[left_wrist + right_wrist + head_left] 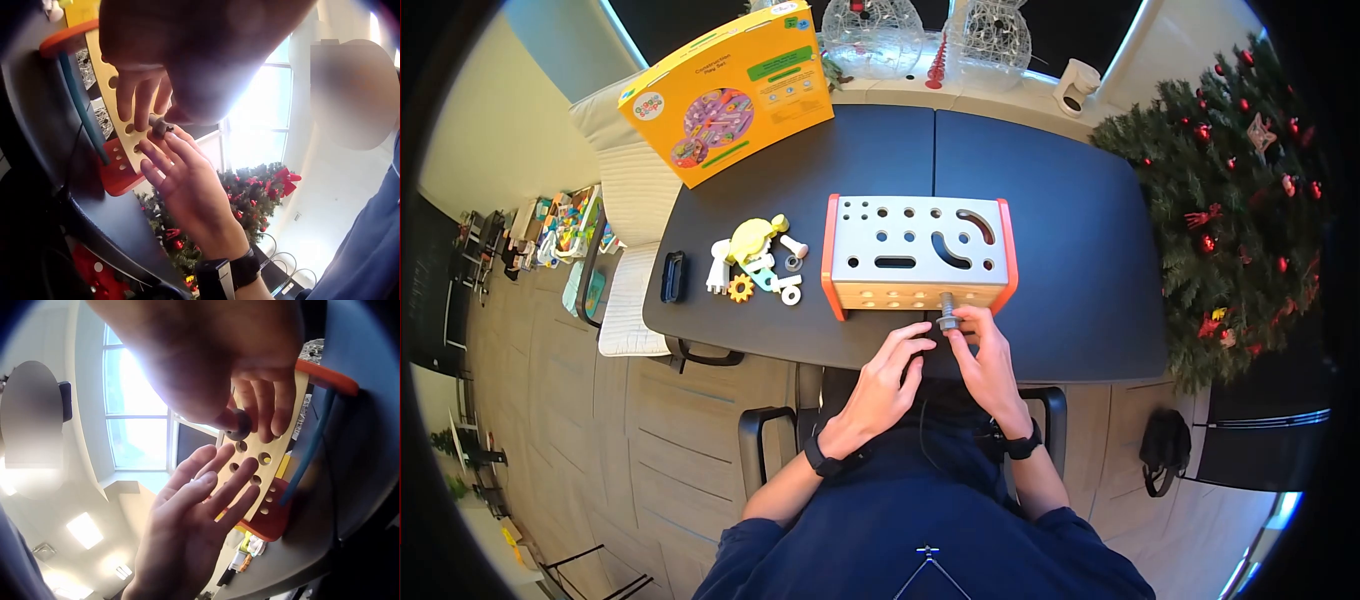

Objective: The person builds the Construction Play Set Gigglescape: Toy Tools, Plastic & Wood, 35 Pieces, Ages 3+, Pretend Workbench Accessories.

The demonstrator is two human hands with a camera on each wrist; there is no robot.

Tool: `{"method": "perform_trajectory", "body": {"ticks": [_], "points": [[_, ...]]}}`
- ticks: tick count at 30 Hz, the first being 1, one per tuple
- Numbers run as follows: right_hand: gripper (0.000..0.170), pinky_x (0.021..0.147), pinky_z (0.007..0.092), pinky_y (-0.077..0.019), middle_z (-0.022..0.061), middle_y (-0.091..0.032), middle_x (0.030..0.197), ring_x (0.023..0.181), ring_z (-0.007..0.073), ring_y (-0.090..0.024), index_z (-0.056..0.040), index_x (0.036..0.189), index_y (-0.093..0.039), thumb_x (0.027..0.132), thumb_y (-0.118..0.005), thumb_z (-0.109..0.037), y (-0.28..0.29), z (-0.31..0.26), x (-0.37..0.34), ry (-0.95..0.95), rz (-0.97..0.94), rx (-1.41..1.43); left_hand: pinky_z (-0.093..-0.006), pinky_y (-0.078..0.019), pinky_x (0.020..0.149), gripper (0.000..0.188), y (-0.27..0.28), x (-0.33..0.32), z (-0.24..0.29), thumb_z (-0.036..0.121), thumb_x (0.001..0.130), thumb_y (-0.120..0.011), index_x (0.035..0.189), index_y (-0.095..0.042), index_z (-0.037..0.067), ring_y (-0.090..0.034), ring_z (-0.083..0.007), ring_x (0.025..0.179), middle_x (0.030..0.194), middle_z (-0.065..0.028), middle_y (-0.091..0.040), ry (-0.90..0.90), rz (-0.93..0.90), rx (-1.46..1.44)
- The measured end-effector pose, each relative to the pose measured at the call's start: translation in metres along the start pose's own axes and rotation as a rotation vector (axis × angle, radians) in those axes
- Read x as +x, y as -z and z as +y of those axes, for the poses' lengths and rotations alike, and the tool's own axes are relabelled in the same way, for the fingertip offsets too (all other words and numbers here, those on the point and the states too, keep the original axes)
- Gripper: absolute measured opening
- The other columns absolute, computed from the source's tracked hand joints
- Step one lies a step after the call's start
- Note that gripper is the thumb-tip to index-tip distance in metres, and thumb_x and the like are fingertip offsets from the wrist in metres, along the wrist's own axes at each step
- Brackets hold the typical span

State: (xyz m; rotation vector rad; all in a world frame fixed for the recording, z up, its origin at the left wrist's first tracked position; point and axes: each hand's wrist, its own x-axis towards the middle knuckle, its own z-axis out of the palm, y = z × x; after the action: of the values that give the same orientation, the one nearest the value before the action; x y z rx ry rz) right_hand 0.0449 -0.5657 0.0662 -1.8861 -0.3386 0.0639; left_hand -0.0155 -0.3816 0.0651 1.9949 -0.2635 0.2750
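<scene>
Right hand (990, 368): thumb and fingers pinch the grey bolt (947, 316), at the front side of the toolbox (915, 242), toward its right end. Cannot tell how far into a hole the shaft sits. Left hand (882, 392): open, fingers loosely bent, nothing held, tips just beside the bolt. Toolbox stands by the worktop's (1065, 235) front edge. Toy parts (753, 262) heaped left of it; black case (673, 277) near the left edge; yellow carton (745, 90) at the back left corner.
</scene>
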Motion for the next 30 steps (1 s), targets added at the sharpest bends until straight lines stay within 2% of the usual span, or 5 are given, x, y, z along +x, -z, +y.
{"method": "perform_trajectory", "body": {"ticks": [4, 7, 13, 24, 30], "points": [[0.035, 0.088, 0.0396, -0.0567, 0.0180, -0.069, 0.126, 0.112, 0.0334, -0.070, -0.0022, 0.128, -0.061, 0.096, -0.075, -0.003, 0.000, -0.006, 0.004, 0.027, 0.007, -0.250, -0.0409, -0.0576, 0.101, 0.024, -0.003, -0.009, -0.004, -0.009, 0.099, -0.061, 0.122, -0.066, -0.001, -0.072, -0.0356, 0.117, 0.145, -0.0185, -0.061, 0.076, -0.035, -0.065], [0.045, 0.101, 0.0435, -0.0493, 0.0179, -0.061, 0.139, 0.132, 0.0354, -0.058, -0.0061, 0.130, -0.062, 0.089, -0.081, -0.005, -0.001, -0.010, 0.007, 0.330, 0.173, -0.642, -0.0392, -0.0584, 0.098, 0.021, -0.006, -0.015, -0.009, -0.009, 0.100, -0.060, 0.120, -0.065, -0.002, -0.073, -0.0319, 0.112, 0.145, -0.0184, -0.060, 0.128, -0.074, -0.141], [0.056, 0.118, 0.0586, -0.0316, 0.0210, -0.046, 0.158, 0.151, 0.0377, -0.040, -0.0089, 0.135, -0.063, 0.084, -0.085, -0.018, 0.007, -0.034, 0.030, 0.432, 0.159, -0.886, -0.0377, -0.0591, 0.096, 0.020, -0.009, -0.022, -0.005, -0.007, 0.103, -0.058, 0.122, -0.064, -0.002, -0.074, -0.0270, 0.109, 0.146, -0.0171, -0.059, 0.137, -0.118, -0.153], [0.055, 0.126, 0.0638, -0.0277, 0.0246, -0.048, 0.160, 0.157, 0.0376, -0.037, -0.0019, 0.120, -0.065, 0.082, -0.088, -0.034, 0.027, -0.045, 0.073, 0.503, -0.107, -1.017, -0.0365, -0.0581, 0.098, 0.018, -0.002, -0.021, -0.023, -0.001, 0.108, -0.055, 0.123, -0.065, -0.001, -0.072, -0.0236, 0.112, 0.144, -0.0140, -0.060, 0.221, -0.229, -0.223], [0.059, 0.125, 0.0553, -0.0336, 0.0180, -0.052, 0.159, 0.154, 0.0331, -0.043, 0.0003, 0.110, -0.070, 0.075, -0.094, -0.041, 0.030, -0.028, 0.086, 0.585, -0.104, -0.962, -0.0363, -0.0571, 0.100, 0.019, 0.007, -0.023, -0.029, 0.001, 0.109, -0.055, 0.124, -0.066, -0.002, -0.071, -0.0237, 0.114, 0.144, -0.0130, -0.061, 0.262, -0.295, -0.216]]}}
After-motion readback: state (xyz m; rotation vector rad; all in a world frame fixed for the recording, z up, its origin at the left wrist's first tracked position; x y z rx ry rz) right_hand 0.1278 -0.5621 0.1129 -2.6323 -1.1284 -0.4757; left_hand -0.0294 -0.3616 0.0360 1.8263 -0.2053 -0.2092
